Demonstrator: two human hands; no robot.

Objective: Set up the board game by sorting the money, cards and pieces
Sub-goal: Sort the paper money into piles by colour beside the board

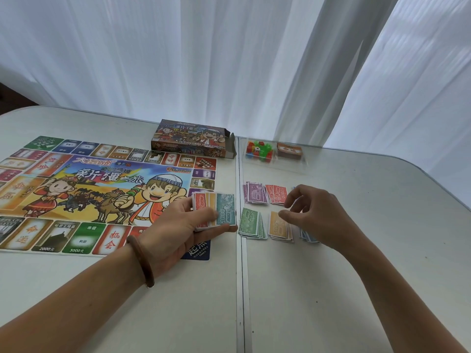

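Five sorted piles (pixel 251 222) are laid on the bench (pixel 356 276). Mixed notes (pixel 219 210), blue 1000 on top, are clasped in the left grip (pixel 175 228). Blue pile (pixel 309 238) is found rightward, under the empty, loosely curled right grip (pixel 313 212), the nearer one.

"1000" on teal note (pixel 225 210), frame centre; "500" on green note pile (pixel 249 221); board (pixel 107 175), left: "新疆之旅", "2000元", "3000元".

free: table (pixel 331 301) near edge | obstacles: money piles (pixel 254 225) centre-right, board (pixel 76 189) left, box (pixel 191 138) and tray (pixel 275 164) behind
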